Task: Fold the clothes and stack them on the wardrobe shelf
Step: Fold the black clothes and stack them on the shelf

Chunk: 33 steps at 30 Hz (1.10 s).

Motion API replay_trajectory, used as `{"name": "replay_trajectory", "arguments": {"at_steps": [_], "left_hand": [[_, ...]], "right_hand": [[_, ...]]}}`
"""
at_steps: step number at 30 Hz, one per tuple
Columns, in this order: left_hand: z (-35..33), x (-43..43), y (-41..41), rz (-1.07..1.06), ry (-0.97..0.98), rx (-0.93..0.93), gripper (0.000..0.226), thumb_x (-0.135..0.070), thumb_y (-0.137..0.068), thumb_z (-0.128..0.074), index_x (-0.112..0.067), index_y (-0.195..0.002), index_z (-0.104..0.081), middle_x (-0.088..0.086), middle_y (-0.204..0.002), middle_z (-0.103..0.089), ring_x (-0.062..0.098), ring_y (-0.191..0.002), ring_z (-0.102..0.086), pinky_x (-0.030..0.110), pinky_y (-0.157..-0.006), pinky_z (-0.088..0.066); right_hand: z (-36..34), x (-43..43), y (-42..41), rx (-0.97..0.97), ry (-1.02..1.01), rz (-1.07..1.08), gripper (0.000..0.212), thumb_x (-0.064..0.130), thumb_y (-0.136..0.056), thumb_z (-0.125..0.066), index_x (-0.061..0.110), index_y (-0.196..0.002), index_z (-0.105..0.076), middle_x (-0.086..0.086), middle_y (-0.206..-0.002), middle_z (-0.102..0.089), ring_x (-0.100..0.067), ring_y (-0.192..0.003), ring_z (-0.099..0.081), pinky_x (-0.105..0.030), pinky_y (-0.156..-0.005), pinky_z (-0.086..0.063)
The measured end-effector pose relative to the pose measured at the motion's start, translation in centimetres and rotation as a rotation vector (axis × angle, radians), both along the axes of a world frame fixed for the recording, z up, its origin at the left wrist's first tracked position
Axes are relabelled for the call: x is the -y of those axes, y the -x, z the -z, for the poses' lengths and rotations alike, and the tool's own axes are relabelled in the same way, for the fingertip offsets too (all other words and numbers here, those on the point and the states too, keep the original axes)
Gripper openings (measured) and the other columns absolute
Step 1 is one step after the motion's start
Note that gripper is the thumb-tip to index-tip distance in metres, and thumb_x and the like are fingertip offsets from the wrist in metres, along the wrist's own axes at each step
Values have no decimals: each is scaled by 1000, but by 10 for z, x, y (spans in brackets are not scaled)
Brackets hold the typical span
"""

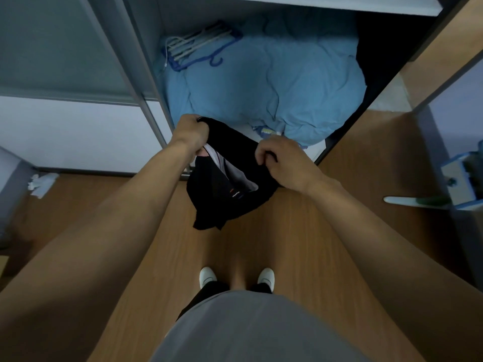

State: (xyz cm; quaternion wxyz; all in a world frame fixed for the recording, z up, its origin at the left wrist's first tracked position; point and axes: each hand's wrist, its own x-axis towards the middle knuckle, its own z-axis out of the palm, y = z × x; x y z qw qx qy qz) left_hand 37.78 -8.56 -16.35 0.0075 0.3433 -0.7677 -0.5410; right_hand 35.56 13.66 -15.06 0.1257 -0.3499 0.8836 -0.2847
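Observation:
A black garment [222, 189] with a pale lining hangs in the air in front of the open wardrobe. My left hand [192, 131] grips its upper left edge. My right hand [282, 158] pinches its upper right edge, fingers curled round the cloth. The garment's lower part droops toward the wooden floor. Behind it, a crumpled blue quilt [274, 87] fills the bottom of the wardrobe compartment. A white shelf edge [313, 3] runs across the top of the view.
Blue and white hangers [201, 45] lie on the quilt at the back left. A sliding wardrobe door [65, 74] stands at the left, a wooden panel [444, 61] at the right. White crumpled paper [41, 182] lies on the floor at the left. My white shoes [236, 278] stand below.

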Motion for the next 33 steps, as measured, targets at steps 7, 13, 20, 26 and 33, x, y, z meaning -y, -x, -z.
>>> {"name": "replay_trajectory", "arguments": {"at_steps": [7,13,20,26,33], "left_hand": [[-16,-15,5,-173,-156,-57,27,0,-89,-36,-10,-85,-62,15,-79,-67,25,-57,-67,26,-42,-52],[-30,-24,7,-251,-401,-79,22,0,-93,-40,-2,-104,-59,17,-83,-69,27,-61,-71,33,-50,-59],[-37,-9,0,-143,-597,-81,20,-11,-97,-42,-10,-112,-55,11,-98,-69,26,-86,-73,39,-80,-60],[-15,3,-16,171,-378,-267,43,-38,-82,-75,-27,-121,-59,-1,-119,-65,11,-110,-64,29,-85,-53],[-6,1,-11,255,-474,-384,31,-17,-70,-88,-24,-98,-78,1,-105,-77,15,-102,-71,20,-82,-55]], "right_hand": [[10,24,-16,-5,-90,243,63,65,-86,-52,19,-129,-56,-4,-130,-51,-21,-119,-52,-42,-96,-44],[22,28,-6,-293,-173,268,53,44,-87,-64,14,-131,-54,-8,-128,-51,-26,-120,-49,-39,-96,-42],[-3,19,26,-148,77,285,25,9,-83,-62,13,-104,-75,-11,-102,-67,-26,-101,-58,-32,-84,-44],[-46,18,45,71,304,261,35,-9,-81,-56,8,-103,-77,-4,-98,-66,-16,-94,-62,-19,-84,-47],[-75,10,37,202,252,-35,46,-20,-73,-51,15,-90,-75,5,-95,-68,0,-86,-62,-10,-83,-47]]}}
